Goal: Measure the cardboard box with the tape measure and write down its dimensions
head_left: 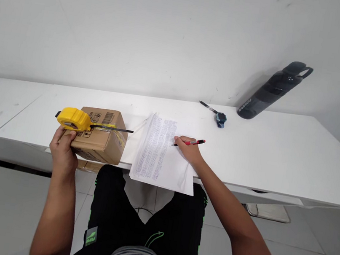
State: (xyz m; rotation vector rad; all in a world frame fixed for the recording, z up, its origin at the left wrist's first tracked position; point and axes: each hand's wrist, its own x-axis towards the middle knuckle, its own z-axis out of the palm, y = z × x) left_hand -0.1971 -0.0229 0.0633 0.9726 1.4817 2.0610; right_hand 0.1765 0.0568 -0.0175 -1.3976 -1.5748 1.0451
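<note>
My left hand (64, 146) is closed at the left end of a brown cardboard box (97, 144), its fingers gripping the lower side of a yellow tape measure (74, 119). From the tape measure a short length of blade runs rightward over the box top, its tip reaching past the box's right edge. A red and black pen (196, 142) is pinched in my right hand (186, 149), with its point touching the paper sheets (178, 175). Columns of small blue handwriting fill the left and middle of the top sheet. The sheets overhang the table's front edge.
The white table (248, 156) backs onto a white wall. Toward the rear lie a black pen (208, 107) and a dark wristwatch (220, 119). A tall dark bottle (271, 91) stands by the wall at right. My knees are below the front edge.
</note>
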